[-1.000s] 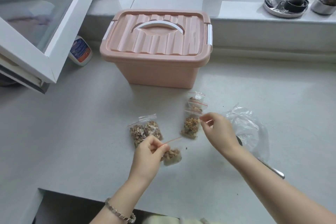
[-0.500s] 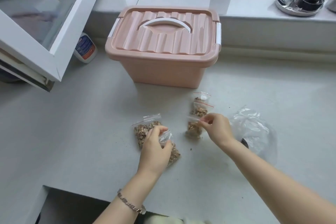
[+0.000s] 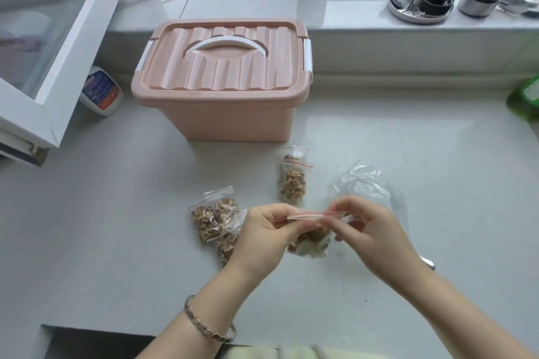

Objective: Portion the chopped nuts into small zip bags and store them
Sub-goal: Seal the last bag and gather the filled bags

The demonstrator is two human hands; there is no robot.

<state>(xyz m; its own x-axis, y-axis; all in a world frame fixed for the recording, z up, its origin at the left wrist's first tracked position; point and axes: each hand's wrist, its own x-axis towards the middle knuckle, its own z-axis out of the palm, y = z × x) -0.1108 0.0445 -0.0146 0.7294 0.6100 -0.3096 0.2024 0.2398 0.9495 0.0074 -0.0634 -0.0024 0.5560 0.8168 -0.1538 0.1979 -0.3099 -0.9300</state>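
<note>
Between my hands hangs a small zip bag of chopped nuts (image 3: 312, 237), raised just off the counter. My left hand (image 3: 264, 232) pinches the left end of its red zip strip and my right hand (image 3: 370, 227) pinches the right end. Left of my left hand lies a pile of filled zip bags (image 3: 214, 220) on the counter. Two more filled bags (image 3: 293, 179) lie one behind the other, farther back. A pink lidded storage box (image 3: 224, 81) with a white handle stands shut behind them.
A crumpled clear plastic bag (image 3: 363, 181) lies behind my right hand, with a metal utensil tip (image 3: 427, 261) showing by my wrist. A white bottle (image 3: 100, 92) lies left of the box under an open window sash (image 3: 52, 46). Metal dishes (image 3: 420, 4) sit on the sill; a green bottle (image 3: 525, 99) at far right.
My left hand left its bag on the left pile and came over to the bag my right hand picked up. Both hands now hold that bag by its zip strip.
</note>
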